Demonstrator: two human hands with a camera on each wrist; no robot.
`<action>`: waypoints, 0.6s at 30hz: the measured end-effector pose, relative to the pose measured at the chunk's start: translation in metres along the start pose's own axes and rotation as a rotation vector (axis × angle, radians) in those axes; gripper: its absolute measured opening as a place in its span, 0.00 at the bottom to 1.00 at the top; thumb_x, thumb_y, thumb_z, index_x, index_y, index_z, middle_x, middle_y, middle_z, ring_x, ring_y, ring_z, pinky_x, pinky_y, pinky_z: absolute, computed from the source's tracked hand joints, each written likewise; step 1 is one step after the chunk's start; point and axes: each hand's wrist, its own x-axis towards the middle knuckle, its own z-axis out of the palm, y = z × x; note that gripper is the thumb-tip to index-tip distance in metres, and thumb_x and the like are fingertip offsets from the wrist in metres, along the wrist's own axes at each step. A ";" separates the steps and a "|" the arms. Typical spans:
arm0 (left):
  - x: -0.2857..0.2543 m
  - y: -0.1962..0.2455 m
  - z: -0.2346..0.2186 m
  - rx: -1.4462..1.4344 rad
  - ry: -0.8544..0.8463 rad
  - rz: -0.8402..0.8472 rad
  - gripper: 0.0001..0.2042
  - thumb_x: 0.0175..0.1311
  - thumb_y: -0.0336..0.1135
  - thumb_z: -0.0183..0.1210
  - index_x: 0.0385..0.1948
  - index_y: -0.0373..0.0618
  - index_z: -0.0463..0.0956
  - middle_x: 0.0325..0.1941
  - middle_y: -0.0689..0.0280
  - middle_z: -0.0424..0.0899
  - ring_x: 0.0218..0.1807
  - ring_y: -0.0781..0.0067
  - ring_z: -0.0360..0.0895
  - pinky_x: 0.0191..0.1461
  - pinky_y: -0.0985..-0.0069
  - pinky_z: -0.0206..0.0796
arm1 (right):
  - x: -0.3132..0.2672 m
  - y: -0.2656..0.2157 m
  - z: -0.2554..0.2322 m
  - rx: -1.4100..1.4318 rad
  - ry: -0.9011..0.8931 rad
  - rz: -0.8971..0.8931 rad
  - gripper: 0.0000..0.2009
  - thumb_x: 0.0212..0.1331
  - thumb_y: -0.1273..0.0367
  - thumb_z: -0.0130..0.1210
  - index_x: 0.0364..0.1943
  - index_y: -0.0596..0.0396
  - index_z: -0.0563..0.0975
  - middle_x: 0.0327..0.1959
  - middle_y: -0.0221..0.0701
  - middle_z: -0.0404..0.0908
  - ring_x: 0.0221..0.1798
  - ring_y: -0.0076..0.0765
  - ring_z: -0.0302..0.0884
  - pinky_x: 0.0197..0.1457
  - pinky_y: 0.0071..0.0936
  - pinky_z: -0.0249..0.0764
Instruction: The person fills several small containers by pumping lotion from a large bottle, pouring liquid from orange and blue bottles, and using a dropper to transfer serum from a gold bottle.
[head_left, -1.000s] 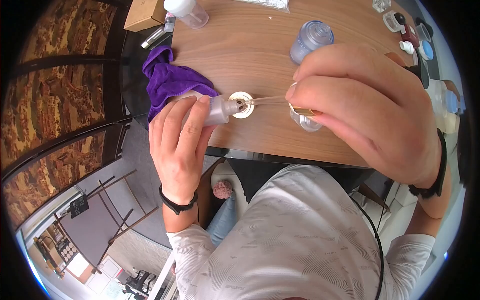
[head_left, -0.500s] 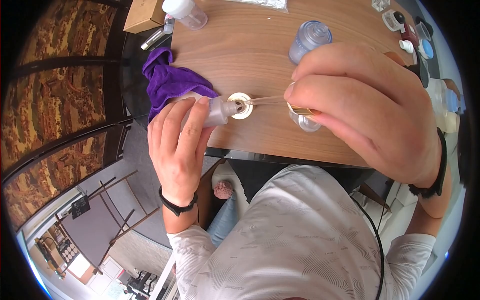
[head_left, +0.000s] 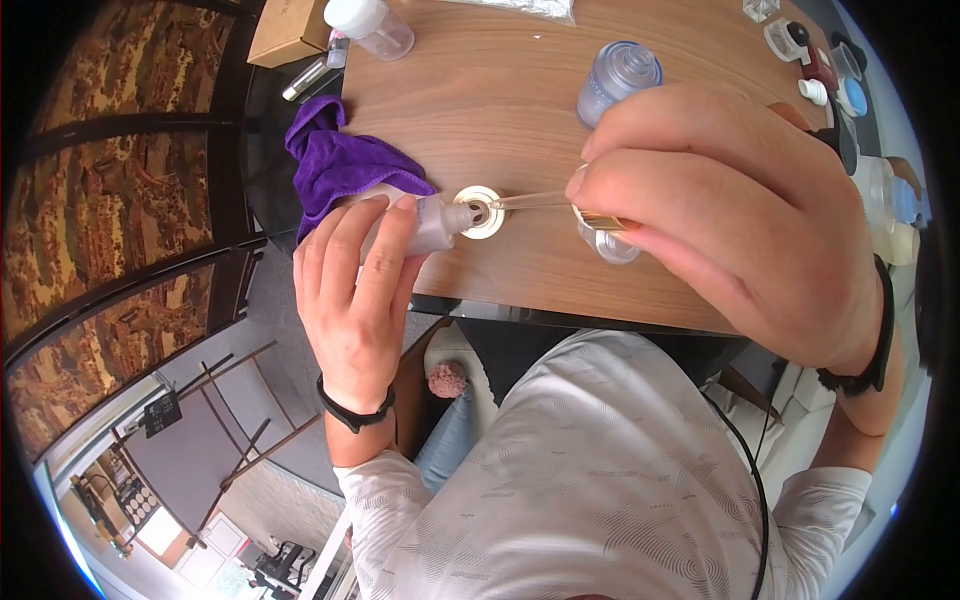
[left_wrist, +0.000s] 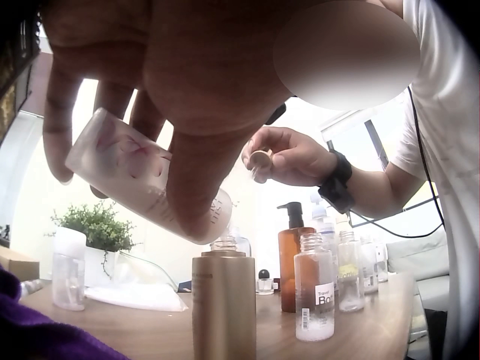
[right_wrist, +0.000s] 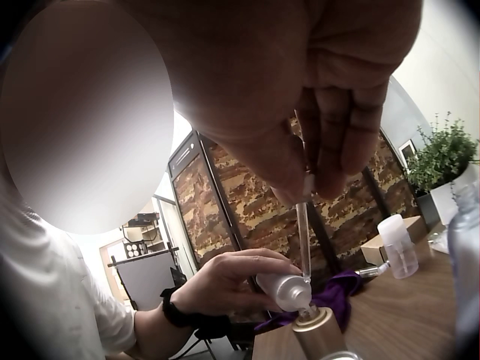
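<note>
The left hand (head_left: 355,290) grips a frosted bottle (head_left: 432,225), tilted so its mouth sits over the neck of an upright gold bottle (head_left: 480,232). In the left wrist view the frosted bottle (left_wrist: 135,176) slants down to the right, its neck at the top of the gold bottle (left_wrist: 223,300). The right hand (head_left: 740,220) pinches a dropper by its gold collar (head_left: 604,221). Its glass tube (head_left: 540,200) points left, the tip close to the two bottle mouths. In the right wrist view the tube (right_wrist: 304,240) hangs down just beside the frosted bottle's mouth.
A purple cloth (head_left: 350,165) lies left of the bottles. A blue-tinted bottle (head_left: 615,80) stands behind the right hand, and a clear bottle (head_left: 612,246) below it. A white-capped jar (head_left: 375,28) and cardboard box (head_left: 288,30) are at the back left; several containers line the right side.
Both hands keep nearly the same pose and hold the same things. Objects in the head view have shifted only very slightly.
</note>
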 end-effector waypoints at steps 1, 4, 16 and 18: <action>0.000 0.000 0.000 0.001 -0.001 0.000 0.29 0.45 0.23 0.74 0.56 0.46 0.84 0.53 0.60 0.86 0.56 0.54 0.82 0.58 0.60 0.74 | 0.000 0.000 0.000 -0.002 0.000 -0.001 0.15 0.48 0.81 0.69 0.42 0.61 0.83 0.44 0.39 0.83 0.42 0.41 0.84 0.42 0.31 0.81; 0.000 0.000 0.000 0.008 -0.004 0.004 0.28 0.47 0.25 0.74 0.56 0.47 0.83 0.54 0.61 0.85 0.56 0.55 0.82 0.59 0.60 0.73 | 0.000 0.000 -0.001 -0.006 -0.002 -0.004 0.15 0.48 0.80 0.68 0.42 0.61 0.83 0.44 0.39 0.83 0.41 0.41 0.84 0.42 0.31 0.81; 0.000 0.000 0.001 0.030 -0.001 0.020 0.27 0.49 0.30 0.73 0.57 0.48 0.83 0.55 0.62 0.84 0.57 0.57 0.80 0.59 0.59 0.71 | -0.001 -0.001 -0.001 -0.012 0.009 0.001 0.14 0.48 0.80 0.69 0.42 0.61 0.83 0.43 0.38 0.83 0.41 0.41 0.84 0.42 0.30 0.81; -0.001 -0.001 0.001 0.039 -0.002 0.024 0.27 0.49 0.30 0.73 0.57 0.49 0.83 0.55 0.63 0.84 0.57 0.57 0.80 0.59 0.59 0.71 | -0.002 -0.002 -0.002 -0.015 0.004 0.006 0.14 0.49 0.80 0.69 0.42 0.61 0.83 0.43 0.38 0.83 0.41 0.41 0.84 0.42 0.30 0.81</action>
